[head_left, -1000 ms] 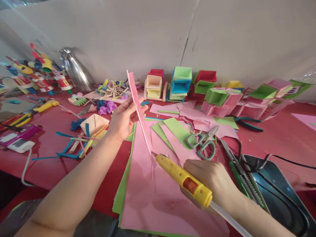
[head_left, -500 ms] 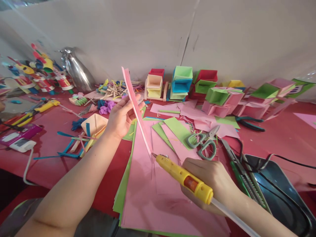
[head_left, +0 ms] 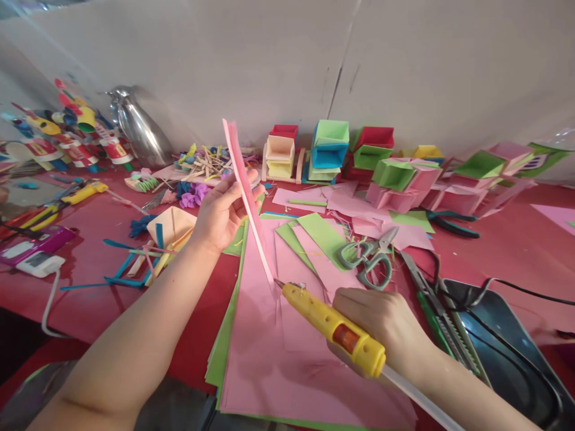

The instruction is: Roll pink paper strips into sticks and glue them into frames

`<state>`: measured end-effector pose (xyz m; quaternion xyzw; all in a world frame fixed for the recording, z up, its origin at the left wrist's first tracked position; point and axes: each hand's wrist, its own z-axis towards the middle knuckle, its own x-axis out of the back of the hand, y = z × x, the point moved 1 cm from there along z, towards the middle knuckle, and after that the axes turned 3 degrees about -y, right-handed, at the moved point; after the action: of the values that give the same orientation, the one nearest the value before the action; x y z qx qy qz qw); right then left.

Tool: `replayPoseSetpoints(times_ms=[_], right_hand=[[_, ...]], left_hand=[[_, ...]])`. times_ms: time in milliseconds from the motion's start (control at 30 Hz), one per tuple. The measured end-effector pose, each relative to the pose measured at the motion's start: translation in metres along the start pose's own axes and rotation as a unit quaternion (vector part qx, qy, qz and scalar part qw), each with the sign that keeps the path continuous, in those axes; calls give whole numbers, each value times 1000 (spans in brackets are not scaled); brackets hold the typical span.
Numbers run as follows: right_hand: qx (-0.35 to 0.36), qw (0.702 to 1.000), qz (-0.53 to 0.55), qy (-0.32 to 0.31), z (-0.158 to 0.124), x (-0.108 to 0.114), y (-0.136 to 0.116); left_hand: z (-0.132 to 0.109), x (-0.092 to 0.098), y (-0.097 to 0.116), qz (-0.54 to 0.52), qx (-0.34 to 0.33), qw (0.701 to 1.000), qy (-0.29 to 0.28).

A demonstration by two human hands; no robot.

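My left hand point(head_left: 223, 214) is closed on a long pink foam sheet point(head_left: 245, 191), held on edge and slanting down toward me. In my right hand point(head_left: 375, 317) is a yellow hot glue gun point(head_left: 332, 326) with a clear glue stick point(head_left: 417, 395) out of its back end. The gun's metal nozzle sits at the lower end of the sheet's narrow edge; whether it touches is too fine to tell. Beneath both lies a stack of pink sheets point(head_left: 256, 371) with green ones under it, and loose green and pink strips point(head_left: 326, 242) on top.
Scissors point(head_left: 371, 260), a utility knife point(head_left: 438, 314) and a dark tray point(head_left: 507, 353) with a cable lie right. Folded coloured boxes point(head_left: 330, 152) line the back. On the left stand a steel jug point(head_left: 139, 129), a blue strip frame point(head_left: 135, 263) and a purple power strip point(head_left: 40, 248).
The glue gun has shifted very slightly left, its nozzle staying by the sheet's lower end. My left hand and the pink sheet have hardly moved.
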<state>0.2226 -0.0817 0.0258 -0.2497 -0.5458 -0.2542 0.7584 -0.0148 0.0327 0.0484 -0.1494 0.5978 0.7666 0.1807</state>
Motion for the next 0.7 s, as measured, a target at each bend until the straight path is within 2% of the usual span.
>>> replayPoseSetpoints(times_ms=[700], right_hand=[[-1,1000,5,-20,2,3,-1]], left_hand=[[6,9,4,-19,-30,999,9]])
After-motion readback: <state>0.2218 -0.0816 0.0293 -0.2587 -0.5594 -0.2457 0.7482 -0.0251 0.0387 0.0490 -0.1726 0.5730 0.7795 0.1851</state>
